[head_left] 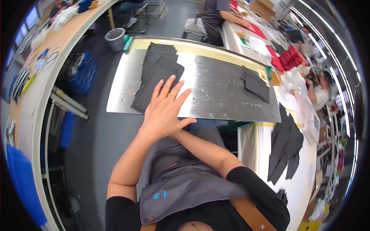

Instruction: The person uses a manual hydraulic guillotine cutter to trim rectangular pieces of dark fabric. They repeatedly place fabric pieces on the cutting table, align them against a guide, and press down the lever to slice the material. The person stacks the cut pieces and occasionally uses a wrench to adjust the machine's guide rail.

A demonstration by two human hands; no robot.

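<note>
My left hand (163, 109) is open, palm down, fingers spread over the near right part of a stack of dark fabric-like pieces (160, 63). A ring sits on one finger. From the right, my right forearm (202, 150) reaches in and passes beneath my left wrist. My right hand is hidden there, so its fingers do not show. The stack lies fanned on the left half of a shiny metal-topped table (208, 88). Two or so smaller dark pieces (255, 85) lie at the table's right end.
Long dark pieces (285, 142) hang over a white side table (262, 138) at my right. A long workbench (58, 73) curves along the left, with a blue crate (84, 73) below. Beyond the metal table stand a grey bin (115, 39) and a co-worker (214, 19) handling red material.
</note>
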